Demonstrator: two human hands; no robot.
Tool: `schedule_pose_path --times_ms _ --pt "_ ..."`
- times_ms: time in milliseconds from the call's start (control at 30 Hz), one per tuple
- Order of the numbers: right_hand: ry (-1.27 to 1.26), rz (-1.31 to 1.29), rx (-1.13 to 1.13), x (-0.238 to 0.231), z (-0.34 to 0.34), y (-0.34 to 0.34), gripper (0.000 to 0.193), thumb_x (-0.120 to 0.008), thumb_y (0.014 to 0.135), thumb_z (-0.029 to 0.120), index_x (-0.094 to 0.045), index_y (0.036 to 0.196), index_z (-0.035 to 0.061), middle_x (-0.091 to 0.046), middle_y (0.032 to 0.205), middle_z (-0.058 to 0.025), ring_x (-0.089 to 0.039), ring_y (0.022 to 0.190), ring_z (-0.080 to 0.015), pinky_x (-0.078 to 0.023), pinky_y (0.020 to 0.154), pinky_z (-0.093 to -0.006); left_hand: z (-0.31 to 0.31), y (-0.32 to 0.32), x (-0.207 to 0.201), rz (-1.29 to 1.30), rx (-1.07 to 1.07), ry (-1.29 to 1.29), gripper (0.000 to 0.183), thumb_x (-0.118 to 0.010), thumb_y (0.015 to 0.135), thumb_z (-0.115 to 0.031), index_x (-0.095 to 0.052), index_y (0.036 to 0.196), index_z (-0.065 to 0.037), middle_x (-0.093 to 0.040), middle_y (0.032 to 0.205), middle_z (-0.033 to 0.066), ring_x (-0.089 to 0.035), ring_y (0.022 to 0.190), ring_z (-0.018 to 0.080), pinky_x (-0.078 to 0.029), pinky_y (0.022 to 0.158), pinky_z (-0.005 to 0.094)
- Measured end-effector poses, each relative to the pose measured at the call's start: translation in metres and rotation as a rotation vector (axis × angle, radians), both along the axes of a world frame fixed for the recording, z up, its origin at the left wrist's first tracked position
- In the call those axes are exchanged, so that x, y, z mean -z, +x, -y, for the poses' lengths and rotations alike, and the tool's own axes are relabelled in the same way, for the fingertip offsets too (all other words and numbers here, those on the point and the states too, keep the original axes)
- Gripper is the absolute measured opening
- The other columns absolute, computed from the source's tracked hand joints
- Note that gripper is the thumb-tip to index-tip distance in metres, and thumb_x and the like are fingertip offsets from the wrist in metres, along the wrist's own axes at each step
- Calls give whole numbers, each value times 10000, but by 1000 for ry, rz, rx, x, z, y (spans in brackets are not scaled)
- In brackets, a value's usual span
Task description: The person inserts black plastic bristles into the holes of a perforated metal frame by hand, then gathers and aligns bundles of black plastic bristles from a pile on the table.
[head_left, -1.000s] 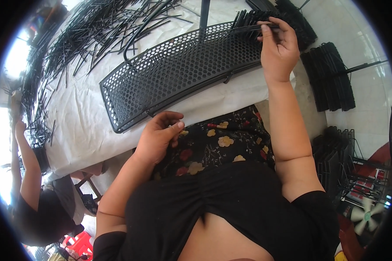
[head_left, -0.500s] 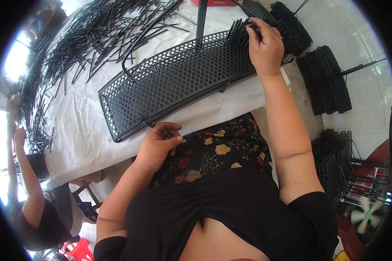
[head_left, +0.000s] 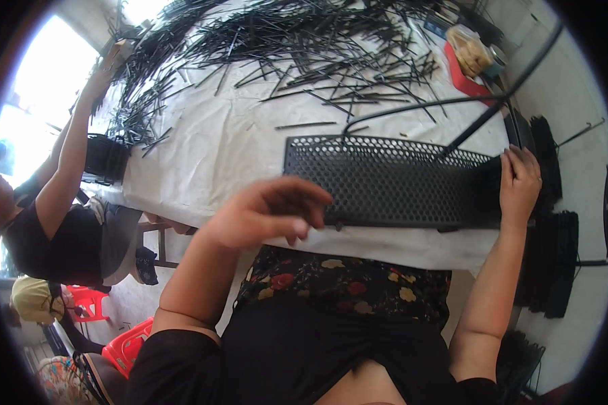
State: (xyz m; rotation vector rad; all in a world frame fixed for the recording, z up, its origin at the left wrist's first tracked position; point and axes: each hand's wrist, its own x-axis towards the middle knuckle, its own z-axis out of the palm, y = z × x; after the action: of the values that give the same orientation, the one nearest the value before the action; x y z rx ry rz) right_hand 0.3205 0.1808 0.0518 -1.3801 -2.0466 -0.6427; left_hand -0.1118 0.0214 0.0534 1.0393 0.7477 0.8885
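Note:
A long black perforated metal tray (head_left: 385, 182) lies along the near edge of the table, with bent black rods (head_left: 496, 108) rising behind it. My left hand (head_left: 270, 212) hovers in front of the tray's left end, fingers loosely curled and apart, holding nothing. At the tray's far right end is my right hand (head_left: 520, 179), its fingers close together and bent over the dark end. What lies under those fingers is hidden, black against black.
Many thin black strips (head_left: 290, 40) are heaped across the back of the white-covered table (head_left: 203, 148). A red container (head_left: 463, 77) stands at back right. Black racks (head_left: 554, 263) line the right side. Another person (head_left: 67, 223) works at the left, near red stools (head_left: 125, 344).
The view has swung left, so the tray sits further right. My left hand has lifted from the tray's near edge. My right hand has left the bunch of black strips for the tray's right end.

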Motion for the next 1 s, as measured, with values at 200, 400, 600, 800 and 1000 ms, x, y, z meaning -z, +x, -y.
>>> schedule_pose_path --times_ms 200,400,600,800,1000 --pt "57 -71 -138 0 23 -38 284 -714 834 117 -672 1107 48 -654 1105 -121 -573 1106 -322 -436 972 -415 -63 -42 15 -542 -673 223 304 -657 908 -164 -604 1178 -35 -649 922 57 -600 793 112 -494 655 255" --pt "-484 -243 -324 22 30 -73 442 -762 753 175 -638 1158 49 -600 1183 -139 -547 1111 -342 -424 984 -425 -220 -1 8 -1222 -329 1087 520 -698 842 -328 -564 1302 -126 -509 1315 138 -443 1259 342 -372 1039 446" --pt "-618 -100 -242 19 25 -78 565 -751 751 321 -589 1229 66 -531 1284 -127 -474 1194 -355 -356 1011 -475 -359 126 49 -1436 174 1294 598 -629 830 -539 -543 1349 -254 -444 1430 39 -299 1398 323 -260 1065 678" --pt "-692 -101 -211 12 27 -77 551 -769 717 303 -615 1179 44 -531 1295 -121 -469 1204 -338 -346 1017 -456 -443 205 84 -1487 394 1270 635 -565 850 -574 -502 1385 -239 -427 1468 29 -269 1423 306 -233 1060 696" --pt "-647 -130 -221 14 23 -73 489 -763 730 254 -626 1138 21 -563 1273 -127 -502 1191 -336 -364 1009 -440 -466 123 100 -1545 235 1091 598 -537 858 -391 -498 1360 -68 -418 1469 51 -360 1378 273 -295 1072 633"
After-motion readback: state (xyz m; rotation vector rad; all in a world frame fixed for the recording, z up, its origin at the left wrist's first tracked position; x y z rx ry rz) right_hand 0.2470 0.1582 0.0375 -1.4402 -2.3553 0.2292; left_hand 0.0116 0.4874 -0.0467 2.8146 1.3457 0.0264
